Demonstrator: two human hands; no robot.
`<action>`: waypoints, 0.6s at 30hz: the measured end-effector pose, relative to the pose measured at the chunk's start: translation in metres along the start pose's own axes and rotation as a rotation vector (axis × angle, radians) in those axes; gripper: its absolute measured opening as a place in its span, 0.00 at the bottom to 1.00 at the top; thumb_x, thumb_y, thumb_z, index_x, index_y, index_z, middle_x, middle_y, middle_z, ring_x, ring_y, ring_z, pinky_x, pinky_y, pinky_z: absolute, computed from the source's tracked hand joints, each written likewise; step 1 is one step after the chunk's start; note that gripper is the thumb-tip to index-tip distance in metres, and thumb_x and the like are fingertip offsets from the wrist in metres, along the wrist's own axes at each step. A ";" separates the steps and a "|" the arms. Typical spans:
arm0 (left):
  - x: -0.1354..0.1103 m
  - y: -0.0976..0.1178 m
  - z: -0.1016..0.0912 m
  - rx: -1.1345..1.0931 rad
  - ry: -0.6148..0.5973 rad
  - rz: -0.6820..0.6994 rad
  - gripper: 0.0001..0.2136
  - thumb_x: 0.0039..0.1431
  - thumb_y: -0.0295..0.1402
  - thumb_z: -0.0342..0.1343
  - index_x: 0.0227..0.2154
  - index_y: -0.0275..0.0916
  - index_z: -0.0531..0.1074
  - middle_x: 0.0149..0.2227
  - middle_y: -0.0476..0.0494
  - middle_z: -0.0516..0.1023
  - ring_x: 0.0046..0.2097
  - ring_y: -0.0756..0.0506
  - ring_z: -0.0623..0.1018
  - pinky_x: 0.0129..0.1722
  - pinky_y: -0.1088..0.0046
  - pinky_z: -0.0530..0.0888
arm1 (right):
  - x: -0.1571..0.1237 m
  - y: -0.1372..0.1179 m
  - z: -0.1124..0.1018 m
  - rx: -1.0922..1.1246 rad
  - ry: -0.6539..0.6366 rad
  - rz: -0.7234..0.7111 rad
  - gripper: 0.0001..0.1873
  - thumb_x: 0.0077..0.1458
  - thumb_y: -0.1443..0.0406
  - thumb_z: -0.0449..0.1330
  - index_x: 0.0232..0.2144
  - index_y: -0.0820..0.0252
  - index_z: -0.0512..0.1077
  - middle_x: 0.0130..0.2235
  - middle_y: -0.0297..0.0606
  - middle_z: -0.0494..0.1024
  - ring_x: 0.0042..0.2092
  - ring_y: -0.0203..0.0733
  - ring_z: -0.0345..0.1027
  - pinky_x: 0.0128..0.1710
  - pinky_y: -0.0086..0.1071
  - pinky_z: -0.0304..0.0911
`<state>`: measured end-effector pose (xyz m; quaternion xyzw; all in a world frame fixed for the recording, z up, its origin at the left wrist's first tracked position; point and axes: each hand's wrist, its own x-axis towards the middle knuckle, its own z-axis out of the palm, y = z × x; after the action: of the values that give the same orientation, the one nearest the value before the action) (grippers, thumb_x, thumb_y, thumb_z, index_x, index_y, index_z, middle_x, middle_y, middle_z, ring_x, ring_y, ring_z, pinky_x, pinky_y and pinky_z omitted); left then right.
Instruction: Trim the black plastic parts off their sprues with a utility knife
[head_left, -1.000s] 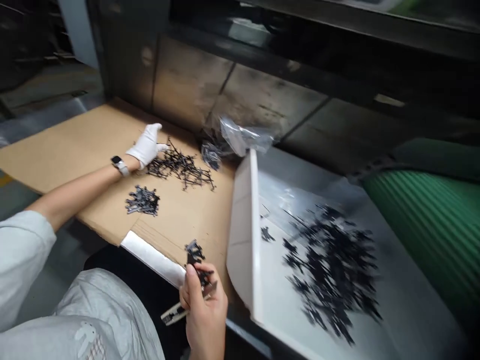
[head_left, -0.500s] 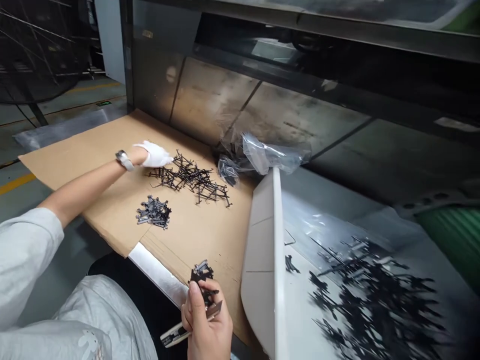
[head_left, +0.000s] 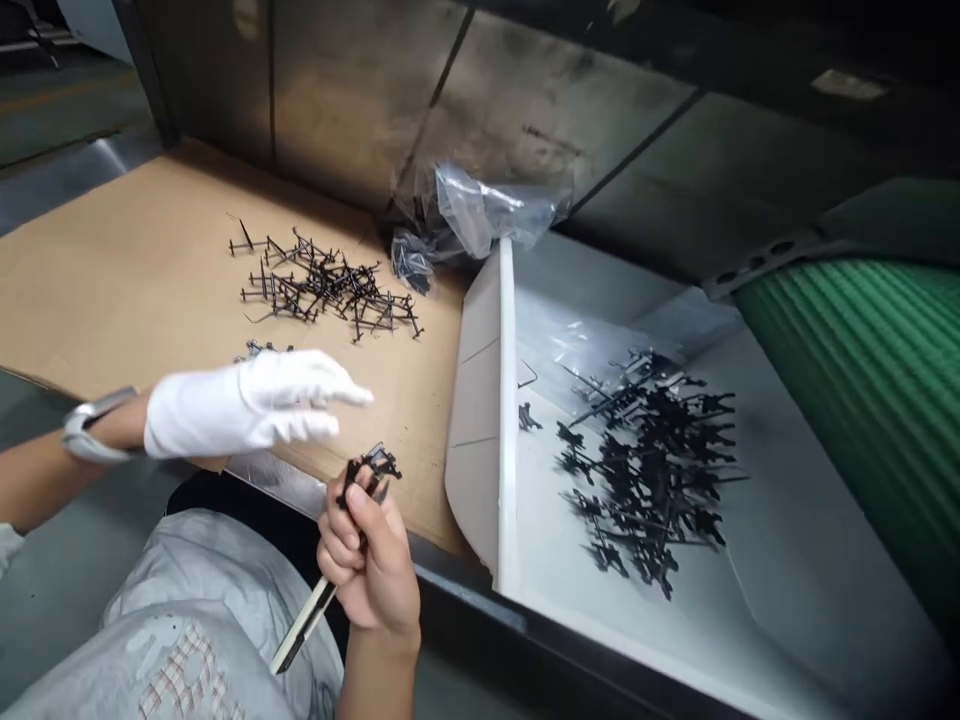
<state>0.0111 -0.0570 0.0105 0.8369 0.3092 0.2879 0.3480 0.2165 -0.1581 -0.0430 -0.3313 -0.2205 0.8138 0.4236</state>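
Observation:
My left hand [head_left: 259, 400], in a white glove, hovers over the cardboard with its fingers stretched out and nothing in them. Its fingertips are a short way above and left of my bare right hand [head_left: 367, 560]. That right hand is closed round a utility knife [head_left: 306, 625], whose pale handle slants down to the left, and also pinches several small black plastic parts [head_left: 382, 460]. Beyond the glove lies a tangled heap of thin black plastic sprues [head_left: 330, 285]. A small pile of black parts [head_left: 259, 348] is mostly hidden behind the glove.
A cardboard sheet [head_left: 112, 260] covers the work surface. On the right, a white bin [head_left: 504, 420] holds many black plastic pieces [head_left: 652, 460]. Clear plastic bags [head_left: 480, 205] lie against the dark machine panel [head_left: 555, 110]. Green ribbed material [head_left: 862, 360] borders the bin.
My left hand has come back from the far heap toward my right hand. The right hand has turned, still gripping the knife and black parts. The view has shifted down and right.

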 end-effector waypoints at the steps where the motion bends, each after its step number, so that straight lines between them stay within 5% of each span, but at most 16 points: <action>1: -0.006 0.006 0.013 -0.083 -0.038 0.057 0.14 0.71 0.34 0.57 0.54 0.37 0.82 0.50 0.37 0.84 0.51 0.46 0.82 0.57 0.73 0.77 | 0.001 -0.001 0.002 -0.006 -0.025 0.019 0.30 0.49 0.44 0.76 0.30 0.52 0.62 0.18 0.15 0.51 0.18 0.24 0.33 0.14 0.19 0.36; 4: -0.013 0.016 0.038 -0.327 -0.092 0.019 0.10 0.72 0.32 0.57 0.46 0.37 0.83 0.42 0.42 0.84 0.42 0.50 0.81 0.46 0.80 0.77 | 0.001 -0.003 0.003 -0.032 -0.036 0.055 0.30 0.48 0.45 0.76 0.28 0.52 0.61 0.17 0.14 0.50 0.18 0.25 0.35 0.14 0.19 0.38; 9: -0.008 0.019 0.053 -0.521 0.010 -0.414 0.14 0.67 0.39 0.59 0.27 0.37 0.76 0.29 0.49 0.77 0.32 0.51 0.74 0.35 0.77 0.72 | -0.005 -0.008 0.000 -0.090 0.032 0.042 0.27 0.52 0.46 0.73 0.29 0.53 0.62 0.18 0.16 0.53 0.19 0.25 0.37 0.16 0.19 0.38; 12: -0.007 0.020 0.058 -0.690 0.044 -0.623 0.13 0.56 0.42 0.67 0.33 0.38 0.74 0.28 0.52 0.76 0.30 0.52 0.71 0.30 0.78 0.68 | -0.006 -0.012 -0.001 -0.129 0.064 0.021 0.27 0.53 0.46 0.73 0.28 0.53 0.61 0.19 0.17 0.54 0.19 0.25 0.39 0.17 0.20 0.39; 14: -0.009 0.020 0.058 -0.757 -0.047 -0.700 0.15 0.53 0.43 0.68 0.37 0.39 0.73 0.27 0.53 0.75 0.27 0.53 0.69 0.27 0.78 0.65 | -0.007 -0.014 -0.002 -0.179 0.074 0.015 0.28 0.51 0.45 0.74 0.28 0.54 0.62 0.20 0.18 0.56 0.20 0.25 0.41 0.18 0.21 0.40; 18: -0.015 0.019 0.051 -0.650 -0.357 -0.732 0.18 0.61 0.48 0.61 0.26 0.39 0.69 0.22 0.52 0.72 0.25 0.52 0.67 0.28 0.76 0.65 | -0.008 -0.021 -0.006 -0.486 0.063 -0.026 0.26 0.57 0.43 0.69 0.29 0.55 0.65 0.22 0.22 0.61 0.21 0.28 0.46 0.19 0.25 0.45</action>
<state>0.0434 -0.0991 -0.0097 0.5586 0.4120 0.0816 0.7152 0.2353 -0.1530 -0.0306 -0.4459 -0.4007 0.7205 0.3487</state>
